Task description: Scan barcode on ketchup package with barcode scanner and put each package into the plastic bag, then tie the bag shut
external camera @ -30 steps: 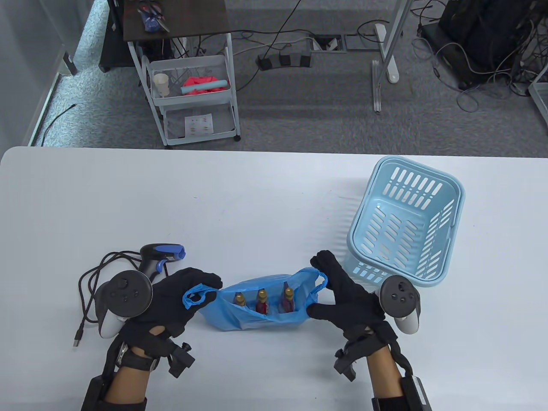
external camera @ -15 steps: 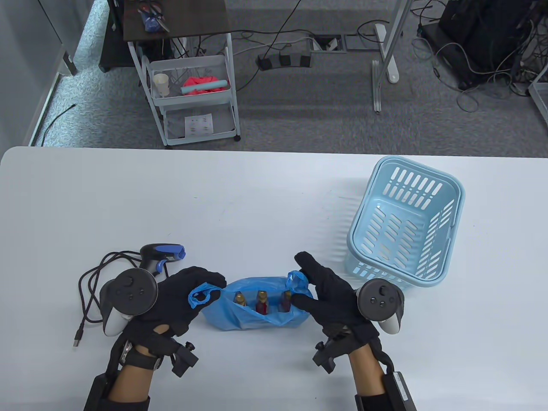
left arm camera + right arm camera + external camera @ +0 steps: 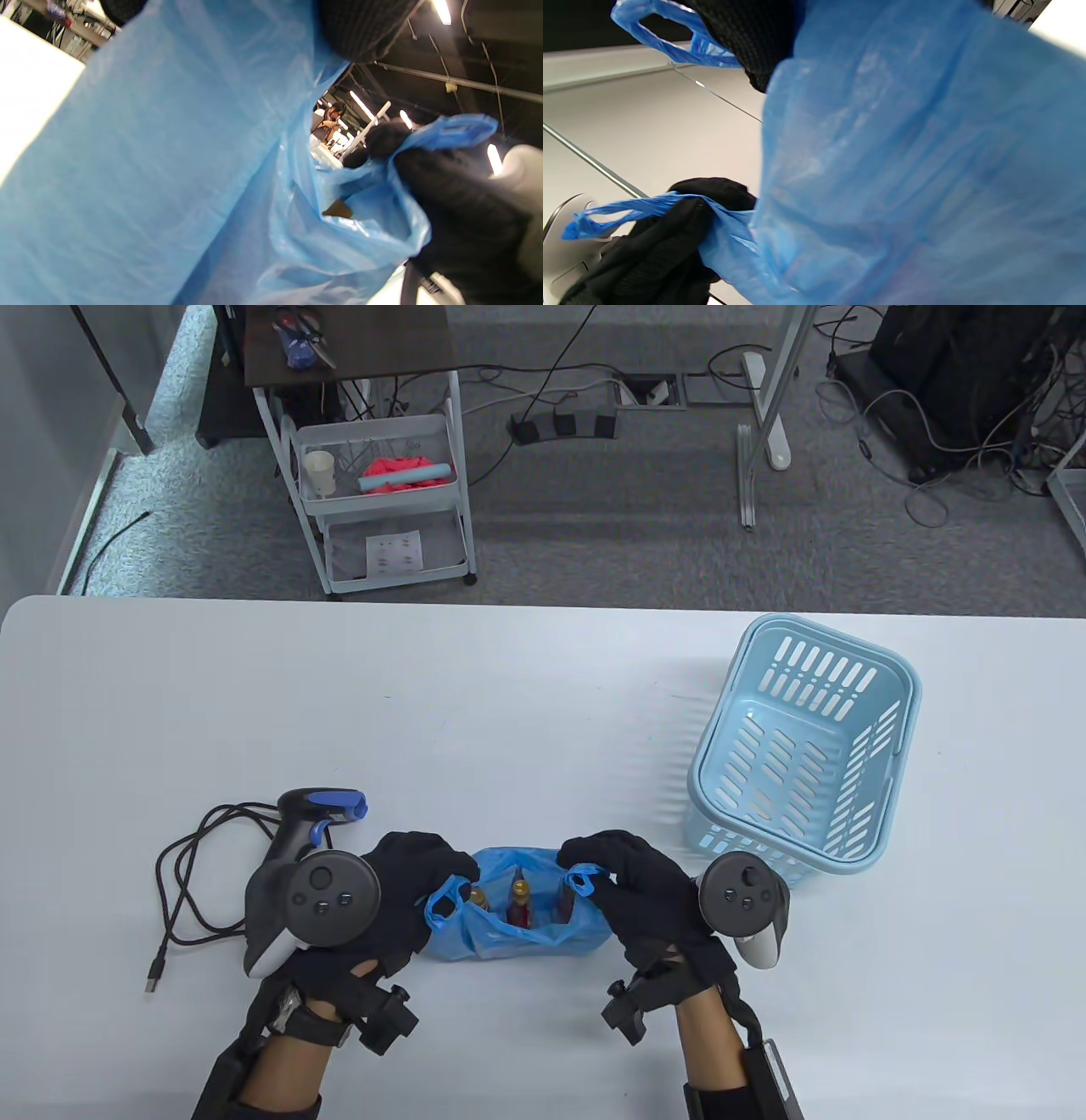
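1. A grey carpeted floor with loose cables lies beyond the white bench, whose top is smooth and matte; a white wire trolley stands on the far left of the floor, its upper tray holding a paper cup and a red cloth.
2. The blue plastic bag sits at the near middle of the bench, thin, glossy and crinkled, its mouth open upward.
3. Inside the bag three ketchup packages stand upright side by side, dark red with brownish tops.
4. The left hand pinches the bag's left handle loop between curled fingers, at the bag's left rim.
5. The right hand pinches the right handle loop in the same way, at the bag's right rim.
6. In the left wrist view the film fills most of the frame, translucent and wrinkled.
7. The barcode scanner, black with a blue head, lies on the bench just left of the left hand, its dark cable coiled further left.
8. A light blue plastic basket with slotted walls stands on the right of the bench, far of the right hand, with nothing visible inside.
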The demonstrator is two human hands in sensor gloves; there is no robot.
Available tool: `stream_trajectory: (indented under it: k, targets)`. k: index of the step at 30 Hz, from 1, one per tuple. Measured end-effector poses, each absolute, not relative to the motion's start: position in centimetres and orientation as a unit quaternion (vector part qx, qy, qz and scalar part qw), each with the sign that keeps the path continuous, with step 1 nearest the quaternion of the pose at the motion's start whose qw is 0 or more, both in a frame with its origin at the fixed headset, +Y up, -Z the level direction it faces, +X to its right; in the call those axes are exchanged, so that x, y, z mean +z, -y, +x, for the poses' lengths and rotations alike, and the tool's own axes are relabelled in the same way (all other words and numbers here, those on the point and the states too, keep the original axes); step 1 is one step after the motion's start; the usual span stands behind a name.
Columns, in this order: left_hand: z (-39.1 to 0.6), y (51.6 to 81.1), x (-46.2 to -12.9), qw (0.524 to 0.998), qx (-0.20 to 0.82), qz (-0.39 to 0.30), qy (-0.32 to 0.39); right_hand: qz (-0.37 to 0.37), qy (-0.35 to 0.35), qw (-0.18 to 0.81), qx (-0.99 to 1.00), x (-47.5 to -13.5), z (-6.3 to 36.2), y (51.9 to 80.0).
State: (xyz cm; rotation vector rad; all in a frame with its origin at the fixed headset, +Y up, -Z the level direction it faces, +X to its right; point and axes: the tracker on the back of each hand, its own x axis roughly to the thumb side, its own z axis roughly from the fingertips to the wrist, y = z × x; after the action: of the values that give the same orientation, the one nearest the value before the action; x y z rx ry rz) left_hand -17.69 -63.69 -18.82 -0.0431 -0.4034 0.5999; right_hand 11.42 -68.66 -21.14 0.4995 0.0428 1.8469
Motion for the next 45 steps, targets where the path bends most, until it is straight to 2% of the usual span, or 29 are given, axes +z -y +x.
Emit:
stream_trajectory:
  k: [12,24,30,36,42,45]
  targets:
    - [-13.1,63.5,-18.5,0.959,0.168,-0.017,0.226,0.221,-0.006,0.56,0.799,-20.8,10.0,68.5]
    - [-11.1,63.3,-18.7,0.974,0.099,0.024,0.204,0.234,0.083,0.442,0.862,-19.6,8.1,67.7]
    - [-10.8,63.1,-18.9,0.978,0.083,0.03,0.191,0.289,0.037,0.403,0.868,-19.5,7.5,67.1]
    - [-10.7,62.8,-18.7,0.98,0.056,0.04,0.188,0.323,-0.027,0.433,0.841,-19.8,7.7,67.2]
    - [-10.1,62.8,-18.3,0.979,0.022,0.056,0.195,0.272,0.06,0.439,0.854,-19.3,7.5,67.2]
    - [-10.3,62.7,-18.3,0.978,0.035,0.053,0.199,0.26,0.06,0.464,0.845,-19.4,7.8,67.4]
